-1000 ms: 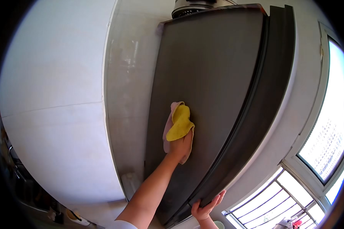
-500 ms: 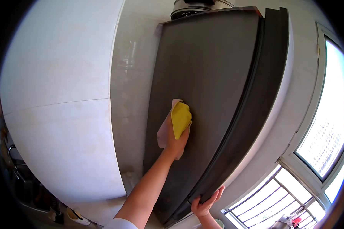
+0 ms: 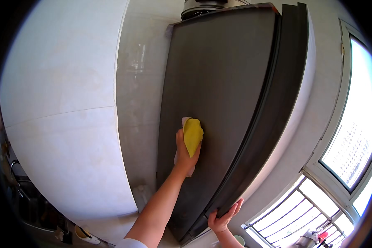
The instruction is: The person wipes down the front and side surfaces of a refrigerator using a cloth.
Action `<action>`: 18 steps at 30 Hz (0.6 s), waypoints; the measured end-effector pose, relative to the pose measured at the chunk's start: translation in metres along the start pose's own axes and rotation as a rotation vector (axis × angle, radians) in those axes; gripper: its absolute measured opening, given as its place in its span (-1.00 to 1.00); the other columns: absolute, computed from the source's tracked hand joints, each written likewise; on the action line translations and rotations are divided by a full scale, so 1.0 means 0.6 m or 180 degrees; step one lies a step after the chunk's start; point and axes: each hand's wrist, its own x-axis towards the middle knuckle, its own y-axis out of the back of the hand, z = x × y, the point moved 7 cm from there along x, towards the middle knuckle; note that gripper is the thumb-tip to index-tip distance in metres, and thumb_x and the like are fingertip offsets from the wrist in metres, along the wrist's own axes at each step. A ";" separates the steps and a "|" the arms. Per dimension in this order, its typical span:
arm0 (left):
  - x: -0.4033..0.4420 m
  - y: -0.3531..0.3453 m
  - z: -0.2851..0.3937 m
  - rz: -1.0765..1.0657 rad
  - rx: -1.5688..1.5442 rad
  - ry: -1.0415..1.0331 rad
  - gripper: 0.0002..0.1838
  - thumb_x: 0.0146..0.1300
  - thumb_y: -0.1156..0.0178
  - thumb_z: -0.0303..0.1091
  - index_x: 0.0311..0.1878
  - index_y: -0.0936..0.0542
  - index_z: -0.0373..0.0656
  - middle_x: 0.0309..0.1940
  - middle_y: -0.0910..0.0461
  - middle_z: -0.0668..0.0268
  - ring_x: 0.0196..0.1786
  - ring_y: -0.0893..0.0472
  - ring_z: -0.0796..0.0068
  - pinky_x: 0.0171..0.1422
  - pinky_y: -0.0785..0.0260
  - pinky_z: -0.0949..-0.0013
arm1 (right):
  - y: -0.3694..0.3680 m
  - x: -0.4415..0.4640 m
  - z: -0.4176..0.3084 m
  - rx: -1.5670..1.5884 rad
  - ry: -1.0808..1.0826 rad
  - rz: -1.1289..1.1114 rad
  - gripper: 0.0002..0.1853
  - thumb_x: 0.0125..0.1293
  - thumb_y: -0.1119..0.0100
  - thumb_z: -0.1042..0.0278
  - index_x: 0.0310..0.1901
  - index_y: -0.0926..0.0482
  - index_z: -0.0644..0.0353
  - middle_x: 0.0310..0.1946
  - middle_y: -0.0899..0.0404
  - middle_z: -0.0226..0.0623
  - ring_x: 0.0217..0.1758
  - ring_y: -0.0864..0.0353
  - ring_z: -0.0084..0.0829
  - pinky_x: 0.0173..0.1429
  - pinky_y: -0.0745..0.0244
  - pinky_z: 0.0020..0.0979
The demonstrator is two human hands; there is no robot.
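My left hand (image 3: 187,157) is closed round a cloth (image 3: 193,136), yellow on one face and pink on the other, and presses it to the dark side panel of a refrigerator (image 3: 219,70). The pink part shows at the top and below the hand. Lower right, my right hand (image 3: 222,219) grips the bottom part of the refrigerator door's edge (image 3: 277,103), its fingers curled round it.
A metal pot (image 3: 202,8) sits on top of the refrigerator. White tiled wall (image 3: 66,95) stands at the left, with a sink area low beyond it. A window (image 3: 347,153) and barred opening (image 3: 293,215) are at the right.
My left hand and the cloth have shifted slightly down and left on the panel, and the cloth is bunched more tightly. My right hand stays on the door edge. The view has shifted a little.
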 end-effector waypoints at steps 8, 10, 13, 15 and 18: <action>0.042 0.005 0.018 0.0015 0.0363 -0.0180 -0.56 0.15 -0.25 -0.49 0.08 -0.33 -0.21 -0.06 -0.35 0.06 0.10 -0.36 -0.03 0.16 -0.27 0.04 | -0.003 -0.009 0.008 -0.0047 -0.0058 0.0047 -0.18 0.19 -0.10 0.30 0.40 0.04 0.49 0.40 0.08 0.46 0.47 0.07 0.40 0.46 0.16 0.30; 0.023 0.009 0.020 -0.0028 0.0413 -0.0040 -0.55 0.14 -0.26 -0.48 0.08 -0.33 -0.20 -0.07 -0.36 0.06 0.07 -0.39 -0.02 0.15 -0.29 0.05 | -0.001 -0.008 0.004 -0.0060 -0.0017 0.0100 -0.18 0.19 -0.10 0.30 0.39 0.04 0.50 0.39 0.07 0.47 0.46 0.05 0.40 0.46 0.14 0.29; -0.042 0.012 0.023 -0.0153 0.0372 0.0083 -0.51 0.13 -0.26 -0.48 0.11 -0.31 -0.22 -0.08 -0.36 0.07 0.03 -0.41 0.04 0.14 -0.28 0.11 | 0.002 -0.006 0.003 -0.0046 -0.0012 0.0097 -0.18 0.19 -0.10 0.31 0.39 0.03 0.49 0.39 0.06 0.48 0.46 0.03 0.41 0.45 0.12 0.28; -0.089 0.009 0.036 -0.0244 0.0274 0.0051 -0.48 0.12 -0.25 -0.48 0.15 -0.29 -0.25 -0.08 -0.33 0.09 0.02 -0.41 0.09 0.15 -0.26 0.16 | 0.003 -0.008 0.005 -0.0042 -0.0019 0.0085 -0.18 0.19 -0.10 0.30 0.39 0.03 0.49 0.39 0.06 0.48 0.45 0.03 0.41 0.45 0.11 0.28; -0.131 -0.011 0.090 -0.0261 -0.0040 -0.0199 -0.39 0.08 -0.29 -0.49 0.21 -0.27 -0.25 -0.04 -0.35 0.11 0.05 -0.42 0.14 0.17 -0.29 0.21 | 0.003 -0.008 0.007 0.0009 -0.0026 0.0031 -0.16 0.17 -0.07 0.37 0.42 0.09 0.47 0.42 0.12 0.45 0.49 0.09 0.37 0.48 0.17 0.23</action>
